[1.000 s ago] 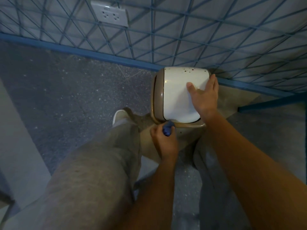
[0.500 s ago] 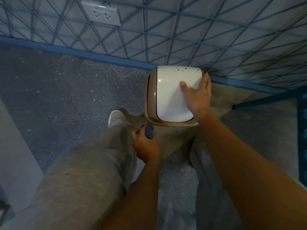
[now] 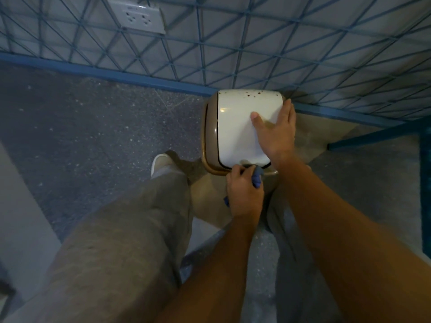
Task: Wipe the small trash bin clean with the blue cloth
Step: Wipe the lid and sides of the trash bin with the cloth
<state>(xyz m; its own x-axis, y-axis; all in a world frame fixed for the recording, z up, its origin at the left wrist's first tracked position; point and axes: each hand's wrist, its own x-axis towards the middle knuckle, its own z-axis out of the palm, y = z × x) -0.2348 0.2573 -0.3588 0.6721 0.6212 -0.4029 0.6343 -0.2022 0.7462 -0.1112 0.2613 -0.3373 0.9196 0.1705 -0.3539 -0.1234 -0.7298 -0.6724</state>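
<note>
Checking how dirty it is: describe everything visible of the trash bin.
The small trash bin stands upright on the floor. Its glossy white plastic lid bears brown specks at the far edge; a tan rim surrounds it. The right hand rests on the lid; the left hand holds the blue cloth at the near rim.

Most of the cloth (image 3: 256,179) is hidden inside the left hand (image 3: 243,194); only a blue fold at the front of the fist and a scrap at its left edge show. Left fingertips curled under, not visible. Walls of the bin (image 3: 210,136) hidden below the lid (image 3: 235,127); near rim partly covered by the fist. The right hand (image 3: 275,134) covers the lid's near right part. The specks (image 3: 251,95) on the lid's far edge are too small to identify. Only the toe of the shoe (image 3: 159,163) shows, the rest under the trouser leg (image 3: 130,241). Both forearms cut off at the bottom edge.
</note>
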